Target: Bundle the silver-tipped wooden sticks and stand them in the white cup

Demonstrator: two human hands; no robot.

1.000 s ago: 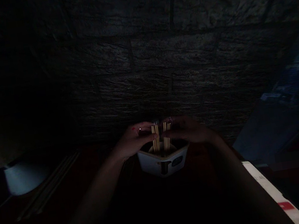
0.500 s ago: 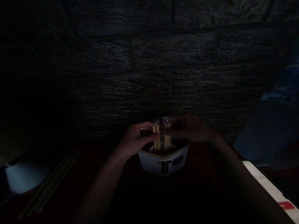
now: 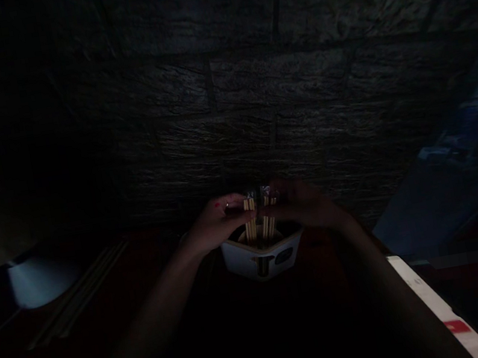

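In the dim middle of the head view, a white angular holder (image 3: pixel 243 260) with a cut-out in its front stands near the wall. Pale wooden chopsticks rise from it in two bunches. My left hand (image 3: pixel 217 225) is closed, thumb in front, around the left chopsticks (image 3: pixel 251 226). Around the right chopsticks (image 3: pixel 269 226), my right hand (image 3: pixel 301 208) is closed the same way. Shiny clear wrapping (image 3: pixel 265 190) shows at the upper ends of the sticks. The lower ends are inside the holder. Most of my fingers behind the sticks are hidden in shadow.
A rough stone-block wall (image 3: pixel 214 85) rises right behind the holder. Several long thin sticks (image 3: pixel 79 291) lie at the left, beside a pale cup-like object (image 3: pixel 39 283). A bright white edge with a red patch (image 3: pixel 438 304) is at the lower right, below a blue-grey panel (image 3: pixel 442 188).
Both hands stay at the holder with only slight finger shifts. The right chopsticks fan a little, and more clear wrapping shows above them than one second ago.
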